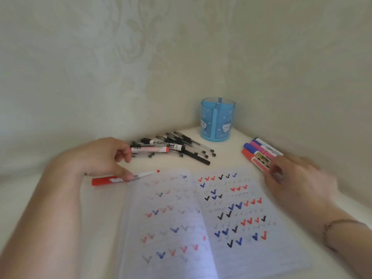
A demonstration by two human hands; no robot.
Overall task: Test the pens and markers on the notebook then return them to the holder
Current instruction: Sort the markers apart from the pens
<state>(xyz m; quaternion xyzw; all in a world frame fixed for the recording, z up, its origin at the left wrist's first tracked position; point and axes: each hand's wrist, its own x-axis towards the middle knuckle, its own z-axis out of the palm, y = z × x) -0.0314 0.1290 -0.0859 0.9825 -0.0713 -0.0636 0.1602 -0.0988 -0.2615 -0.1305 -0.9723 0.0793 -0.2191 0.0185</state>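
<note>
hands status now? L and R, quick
Left hand: fingers loosely curled, thumb resting on the uncapped red marker; not gripping it.
Right hand: blurred, fingertips at the marker group; grip cannot be told.

Left hand (108, 158): forearm enters from lower left, palm down, fingers loosely curled, thumb stretched forward and low. Right hand (296, 176): forearm from lower right, thin bracelet at wrist, fingers curled downward; grip blurred, unclear whether closed on anything.

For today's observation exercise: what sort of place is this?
Probably a home desk in a wall corner: patterned wallpaper, a blue pen holder, an open notebook full of ticks.
</note>
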